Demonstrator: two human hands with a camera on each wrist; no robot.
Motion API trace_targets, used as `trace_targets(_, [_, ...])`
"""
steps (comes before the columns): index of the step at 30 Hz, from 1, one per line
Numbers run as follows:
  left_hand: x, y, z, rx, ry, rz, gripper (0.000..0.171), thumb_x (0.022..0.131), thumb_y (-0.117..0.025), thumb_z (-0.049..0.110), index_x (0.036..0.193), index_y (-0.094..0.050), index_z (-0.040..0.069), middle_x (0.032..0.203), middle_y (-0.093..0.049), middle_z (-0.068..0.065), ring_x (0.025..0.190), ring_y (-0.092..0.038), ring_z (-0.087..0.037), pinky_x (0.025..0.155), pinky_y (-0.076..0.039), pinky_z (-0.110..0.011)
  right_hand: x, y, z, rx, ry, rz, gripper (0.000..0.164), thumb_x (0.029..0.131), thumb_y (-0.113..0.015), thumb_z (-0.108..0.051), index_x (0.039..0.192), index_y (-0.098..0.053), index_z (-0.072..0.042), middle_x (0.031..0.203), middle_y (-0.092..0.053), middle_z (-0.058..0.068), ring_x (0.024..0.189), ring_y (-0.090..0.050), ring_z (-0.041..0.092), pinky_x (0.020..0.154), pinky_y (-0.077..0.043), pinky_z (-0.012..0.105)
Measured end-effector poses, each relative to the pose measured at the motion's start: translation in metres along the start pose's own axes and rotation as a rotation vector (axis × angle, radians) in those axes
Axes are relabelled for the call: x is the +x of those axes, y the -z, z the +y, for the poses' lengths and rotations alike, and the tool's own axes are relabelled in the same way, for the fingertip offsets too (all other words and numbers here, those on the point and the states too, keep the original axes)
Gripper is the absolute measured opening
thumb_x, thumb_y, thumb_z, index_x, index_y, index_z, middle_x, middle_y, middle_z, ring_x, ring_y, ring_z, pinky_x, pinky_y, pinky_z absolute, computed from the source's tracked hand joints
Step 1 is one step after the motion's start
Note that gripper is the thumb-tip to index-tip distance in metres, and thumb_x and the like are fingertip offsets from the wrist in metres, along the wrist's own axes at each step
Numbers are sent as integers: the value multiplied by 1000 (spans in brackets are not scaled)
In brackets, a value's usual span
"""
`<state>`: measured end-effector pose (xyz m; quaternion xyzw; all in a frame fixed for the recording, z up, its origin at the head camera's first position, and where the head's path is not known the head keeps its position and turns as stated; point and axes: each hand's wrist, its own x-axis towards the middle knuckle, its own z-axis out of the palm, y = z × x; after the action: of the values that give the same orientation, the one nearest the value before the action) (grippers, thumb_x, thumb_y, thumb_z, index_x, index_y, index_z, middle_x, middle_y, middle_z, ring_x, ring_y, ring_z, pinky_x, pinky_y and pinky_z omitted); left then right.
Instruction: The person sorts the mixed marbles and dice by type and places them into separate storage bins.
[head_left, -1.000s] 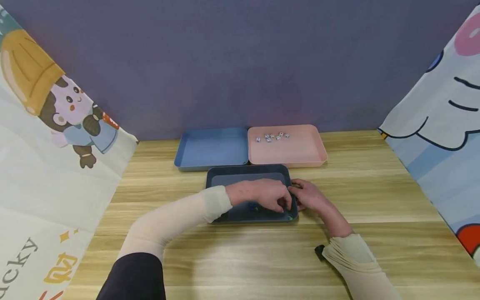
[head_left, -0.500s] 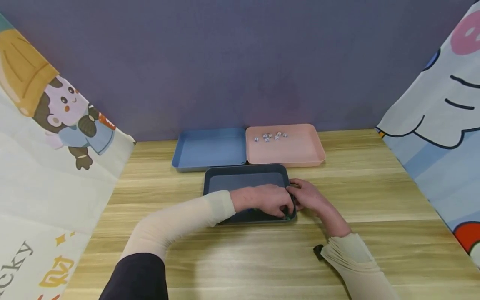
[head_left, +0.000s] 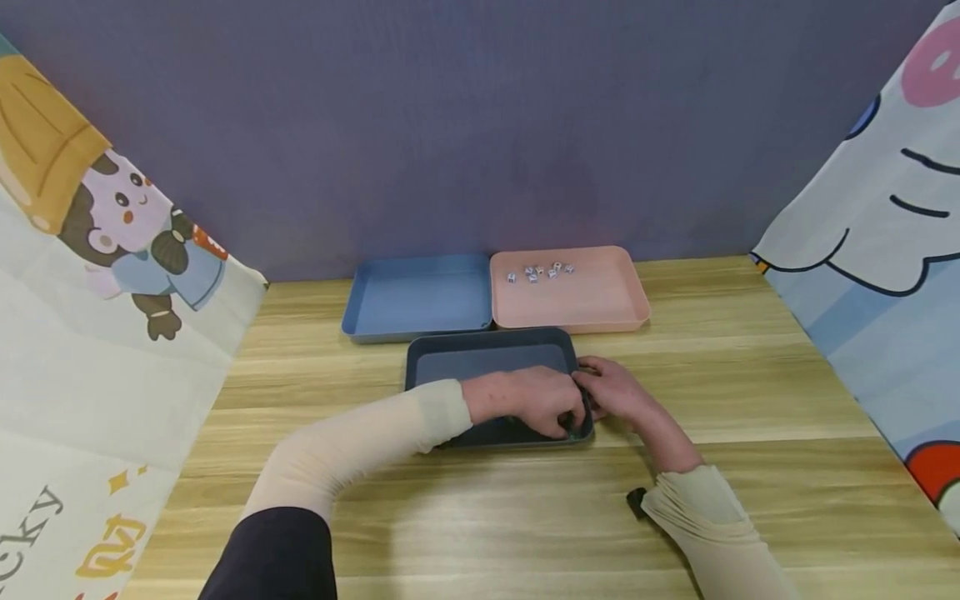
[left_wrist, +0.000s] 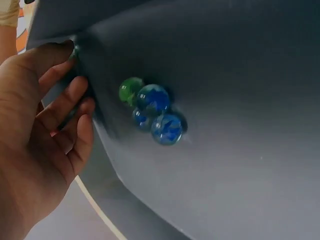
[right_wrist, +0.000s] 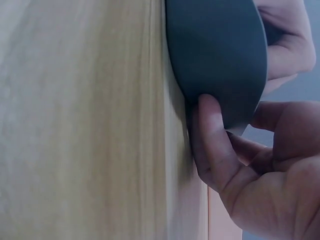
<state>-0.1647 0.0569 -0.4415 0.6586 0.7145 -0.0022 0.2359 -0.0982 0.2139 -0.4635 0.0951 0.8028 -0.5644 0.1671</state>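
A dark grey tray (head_left: 480, 357) stands in front of me, with both hands at its right end. My left hand (head_left: 549, 402) reaches across into its near right corner. Thumb and index fingertip pinch a small greenish glass marble (left_wrist: 75, 50) there, mostly hidden by the fingers. On the tray floor beside that hand, a blue marble (left_wrist: 153, 99) lies bunched with a green marble (left_wrist: 131, 90) and other blue ones. My right hand (head_left: 617, 392) grips the tray's right side from outside, fingers curled under and around its edge, as the right wrist view shows.
Behind the dark tray are a blue tray (head_left: 420, 296) on the left and a pink tray (head_left: 600, 300) on the right, side by side. Several small white dice (head_left: 533, 278) lie in the pink one. A dark wall (head_left: 480, 125) closes off the back of the wooden table (head_left: 720, 333).
My left hand has moved slightly down and right into the tray's corner, its fingers closing over the green marble seen there earlier. The right hand keeps its hold on the tray.
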Motion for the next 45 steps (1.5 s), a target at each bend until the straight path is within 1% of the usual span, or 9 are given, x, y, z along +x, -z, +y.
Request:
trace_targets(9, [-20,17,-9,-54,78,-26,6,89,-72,31,92,-72,26,86,-63,16,79,-57,0,74,-48,-20,1,-1,-4,2,0,-6,48,105,-43,-20,146,-37,3,115,-59,25,76,-64,22,61,-56,39])
trace_targets(18, [-53,33,-21,-61,158,65,8,89,-69,30,96,-72,26,96,-65,13,87,-59,-2,80,-48,-22,0,-1,-3,-2,-28,0,51,104,-44,-21,148,-33,3,107,-58,25,72,-62,24,61,-56,41])
trace_targets(23, [-76,33,-30,-113,212,119,9,90,-67,26,97,-73,23,96,-67,10,92,-62,-8,85,-49,-26,0,-3,-3,-17,-29,3,52,104,-44,-22,148,-32,4,101,-58,23,68,-60,24,61,-56,42])
trace_targets(28, [-100,28,-41,-191,269,201,16,92,-65,24,102,-74,16,101,-64,9,100,-62,-13,89,-48,-30,1,-5,-3,-6,-41,18,51,104,-43,-21,148,-32,4,94,-57,21,65,-58,23,58,-56,40])
trace_targets(32, [-114,23,-51,-223,325,278,19,93,-63,27,104,-73,16,104,-61,10,101,-58,-12,89,-47,-32,2,-5,-3,9,-51,38,50,104,-44,-20,147,-35,3,90,-55,19,63,-57,22,57,-56,39])
trace_targets(35, [-122,19,-59,-243,345,344,18,93,-63,29,102,-73,17,101,-61,11,96,-57,-9,86,-48,-31,2,-6,-4,15,-63,40,49,103,-44,-20,146,-35,3,90,-55,19,63,-56,22,57,-56,39])
trace_targets(39, [-130,16,-68,-311,358,468,16,91,-66,27,99,-74,16,98,-63,11,91,-57,-9,80,-49,-32,2,-6,-4,11,-66,36,50,104,-44,-21,146,-35,3,93,-56,21,63,-57,23,57,-56,40])
trace_targets(42, [-135,15,-73,-370,391,553,13,90,-68,26,97,-74,18,100,-64,10,93,-58,-10,81,-49,-34,2,-6,-4,6,-59,37,50,104,-44,-21,146,-35,3,94,-56,21,64,-57,23,57,-56,40])
trace_targets(45, [-138,13,-77,-416,431,604,11,89,-69,28,97,-73,21,104,-64,9,100,-59,-14,86,-48,-36,2,-6,-4,0,-59,34,50,104,-44,-22,146,-35,3,93,-56,20,64,-58,23,57,-56,40])
